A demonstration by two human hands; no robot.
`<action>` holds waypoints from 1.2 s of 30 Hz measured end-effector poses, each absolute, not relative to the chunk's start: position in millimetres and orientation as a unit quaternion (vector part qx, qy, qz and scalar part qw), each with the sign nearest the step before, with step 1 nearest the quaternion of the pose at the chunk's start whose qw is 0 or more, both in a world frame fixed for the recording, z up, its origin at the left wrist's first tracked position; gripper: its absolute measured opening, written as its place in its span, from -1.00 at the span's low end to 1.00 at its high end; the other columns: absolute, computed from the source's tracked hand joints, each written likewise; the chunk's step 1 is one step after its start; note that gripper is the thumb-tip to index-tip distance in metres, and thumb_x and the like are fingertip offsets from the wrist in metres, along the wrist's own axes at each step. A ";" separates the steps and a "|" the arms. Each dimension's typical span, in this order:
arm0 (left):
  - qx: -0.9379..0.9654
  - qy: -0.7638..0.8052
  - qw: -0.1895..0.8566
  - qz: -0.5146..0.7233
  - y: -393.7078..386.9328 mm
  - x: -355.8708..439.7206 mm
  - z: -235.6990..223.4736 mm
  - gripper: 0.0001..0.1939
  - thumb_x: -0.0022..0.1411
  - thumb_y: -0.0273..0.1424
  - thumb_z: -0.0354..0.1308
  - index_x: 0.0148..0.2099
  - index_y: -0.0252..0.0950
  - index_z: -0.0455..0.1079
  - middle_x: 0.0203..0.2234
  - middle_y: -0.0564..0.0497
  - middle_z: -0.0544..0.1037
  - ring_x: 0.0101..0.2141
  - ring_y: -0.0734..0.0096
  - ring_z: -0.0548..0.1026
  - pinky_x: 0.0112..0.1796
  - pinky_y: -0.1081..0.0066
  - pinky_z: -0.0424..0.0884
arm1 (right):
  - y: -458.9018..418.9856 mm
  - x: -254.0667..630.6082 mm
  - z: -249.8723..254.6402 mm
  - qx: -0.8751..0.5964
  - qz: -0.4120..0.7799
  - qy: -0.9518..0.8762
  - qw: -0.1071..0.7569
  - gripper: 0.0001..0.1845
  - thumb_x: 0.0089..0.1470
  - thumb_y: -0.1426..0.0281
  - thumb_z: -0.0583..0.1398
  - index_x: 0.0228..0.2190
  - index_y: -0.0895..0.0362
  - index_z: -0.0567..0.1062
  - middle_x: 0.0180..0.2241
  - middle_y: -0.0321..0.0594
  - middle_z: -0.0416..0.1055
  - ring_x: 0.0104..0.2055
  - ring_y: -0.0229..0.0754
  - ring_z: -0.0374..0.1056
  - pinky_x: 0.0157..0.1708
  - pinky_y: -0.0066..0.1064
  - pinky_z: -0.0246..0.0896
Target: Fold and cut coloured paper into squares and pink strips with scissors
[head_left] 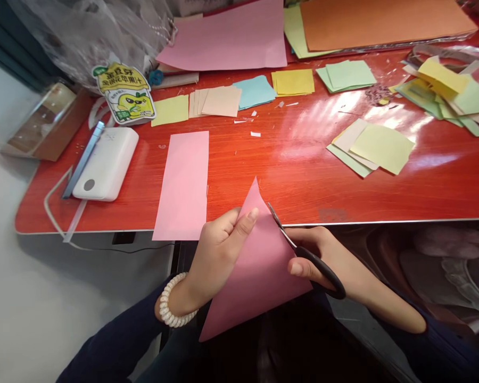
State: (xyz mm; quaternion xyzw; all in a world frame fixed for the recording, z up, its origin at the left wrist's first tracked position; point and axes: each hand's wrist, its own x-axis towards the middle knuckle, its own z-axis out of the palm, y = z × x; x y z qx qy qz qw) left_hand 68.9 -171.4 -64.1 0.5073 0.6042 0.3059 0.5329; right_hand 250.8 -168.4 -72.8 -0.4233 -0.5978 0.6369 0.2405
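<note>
My left hand [219, 255] pinches a sheet of pink paper [263, 276] near its pointed upper end, thumb on top. The sheet hangs tilted in front of the table's near edge. My right hand [331, 255] is closed round the black handles of a pair of scissors [319, 268]. Their blades point up and left along the paper's right edge. How far they are parted I cannot tell, and part of the right fingers is hidden behind the paper. A cut strip of pink paper [181, 186] lies left of my hands and juts over the table edge.
Small stacks of coloured paper, including yellow squares [293, 82] and blue ones [254, 92], line the red table [239, 159]. Loose squares [383, 146] lie at right. A white power bank [107, 165] with a cable sits at left, near a drink pouch [125, 96]. Large sheets [383, 24] lie behind.
</note>
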 end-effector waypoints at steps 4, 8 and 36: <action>0.503 0.614 0.519 0.316 -169.4 67.7 -64.1 -0.57 0.23 -0.11 0.03 -0.53 -0.28 0.08 -0.67 0.16 0.11 -0.63 0.61 0.10 -0.63 0.52 0.03 | -169.5 252.8 -74.1 -0.432 0.630 -0.603 0.230 -0.47 -0.14 -0.10 0.23 -0.56 0.15 0.48 -0.57 -0.26 0.34 -0.47 -0.17 0.27 -0.44 -0.39 0.19; 0.502 0.613 0.529 0.305 -168.7 66.5 -64.2 -0.59 0.23 -0.10 0.03 -0.51 -0.29 0.15 -0.66 0.14 0.18 -0.62 0.60 0.13 -0.63 0.52 0.05 | -168.8 252.9 -74.2 -0.427 0.633 -0.604 0.229 -0.49 -0.13 -0.08 0.24 -0.59 0.15 0.45 -0.58 -0.28 0.30 -0.47 -0.20 0.24 -0.42 -0.40 0.17; 0.456 0.605 0.570 0.317 -173.8 71.3 -67.5 -0.54 0.21 -0.08 0.04 -0.55 -0.26 0.02 -0.68 0.17 0.09 -0.63 0.61 0.07 -0.65 0.53 0.00 | -172.8 258.7 -82.9 -0.416 0.674 -0.567 0.225 -0.49 -0.06 -0.04 0.21 -0.36 0.17 0.53 -0.43 -0.22 0.41 -0.40 -0.16 0.30 -0.30 -0.35 0.29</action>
